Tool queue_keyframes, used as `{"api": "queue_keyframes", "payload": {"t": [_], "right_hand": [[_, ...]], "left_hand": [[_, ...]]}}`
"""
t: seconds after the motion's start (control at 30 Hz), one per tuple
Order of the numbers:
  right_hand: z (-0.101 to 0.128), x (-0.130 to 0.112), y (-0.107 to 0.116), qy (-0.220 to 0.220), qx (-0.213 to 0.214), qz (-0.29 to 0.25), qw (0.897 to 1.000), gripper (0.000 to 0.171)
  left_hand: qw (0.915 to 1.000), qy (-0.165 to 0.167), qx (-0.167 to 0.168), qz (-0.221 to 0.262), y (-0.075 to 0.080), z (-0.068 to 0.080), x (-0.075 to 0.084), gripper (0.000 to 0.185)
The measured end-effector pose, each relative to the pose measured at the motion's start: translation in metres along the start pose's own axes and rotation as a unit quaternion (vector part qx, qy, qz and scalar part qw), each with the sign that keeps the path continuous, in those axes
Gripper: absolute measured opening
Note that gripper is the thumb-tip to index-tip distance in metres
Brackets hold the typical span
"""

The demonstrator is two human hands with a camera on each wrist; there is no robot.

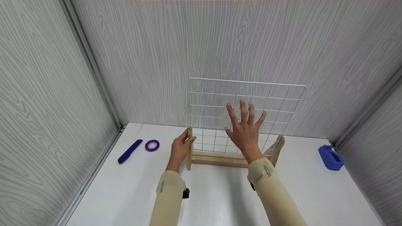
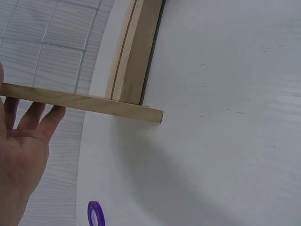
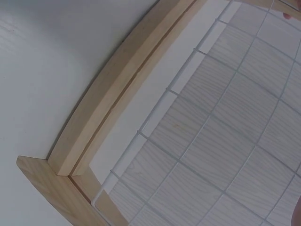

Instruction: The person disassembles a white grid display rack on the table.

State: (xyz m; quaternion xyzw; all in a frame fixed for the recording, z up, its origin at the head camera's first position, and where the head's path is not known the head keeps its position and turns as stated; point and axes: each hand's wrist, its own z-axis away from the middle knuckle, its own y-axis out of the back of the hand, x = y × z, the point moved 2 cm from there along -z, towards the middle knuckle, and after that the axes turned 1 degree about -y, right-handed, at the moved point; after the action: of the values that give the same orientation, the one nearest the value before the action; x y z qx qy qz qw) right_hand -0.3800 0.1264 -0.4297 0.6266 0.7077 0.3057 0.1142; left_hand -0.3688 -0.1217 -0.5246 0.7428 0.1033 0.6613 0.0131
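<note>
A wooden stand point(image 1: 220, 161) with two side pieces and a grooved crossbar is on the white table. Above its crossbar rises a white wire grid point(image 1: 248, 82), which leans back. My left hand point(image 1: 180, 150) holds the left side piece point(image 2: 94, 103), thumb on one face and fingers on the other. Spread wide, the fingers of my right hand point(image 1: 246, 135) lie over the middle of the grid. In the right wrist view the grid's lower wire point(image 3: 154, 112) runs alongside the crossbar point(image 3: 108, 94), a strip of table showing between them.
On the left of the table lie a dark purple elongated object point(image 1: 130, 151) and a purple ring-shaped tape roll point(image 1: 147, 146). A blue tape dispenser point(image 1: 329, 160) stands at the right. Grey wood-patterned panels point(image 1: 220, 37) enclose the table behind and at both sides.
</note>
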Motion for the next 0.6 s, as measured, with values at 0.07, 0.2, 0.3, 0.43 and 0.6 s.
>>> {"api": "queue_keyframes", "payload": {"t": [0.07,0.2,0.3,0.43,0.6], "right_hand": [[0.000,0.001,0.001,-0.002,-0.004,-0.002,1.000,0.118],[-0.003,0.003,0.003,-0.004,-0.016,-0.003,1.000,0.120],[-0.004,0.003,0.005,-0.001,-0.020,0.002,1.000,0.119],[-0.007,0.004,0.007,-0.001,-0.021,-0.003,1.000,0.118],[-0.011,0.005,0.008,-0.009,-0.020,-0.014,1.000,0.118]], "left_hand": [[1.0000,-0.002,-0.001,0.000,-0.001,0.000,0.000,0.063],[1.0000,-0.006,0.000,-0.004,-0.002,0.000,0.000,0.063],[0.9999,-0.005,-0.001,-0.009,-0.001,0.000,0.000,0.063],[1.0000,0.000,0.001,-0.006,-0.001,0.000,0.000,0.064],[1.0000,0.002,0.001,-0.001,-0.001,0.000,-0.003,0.064]]}}
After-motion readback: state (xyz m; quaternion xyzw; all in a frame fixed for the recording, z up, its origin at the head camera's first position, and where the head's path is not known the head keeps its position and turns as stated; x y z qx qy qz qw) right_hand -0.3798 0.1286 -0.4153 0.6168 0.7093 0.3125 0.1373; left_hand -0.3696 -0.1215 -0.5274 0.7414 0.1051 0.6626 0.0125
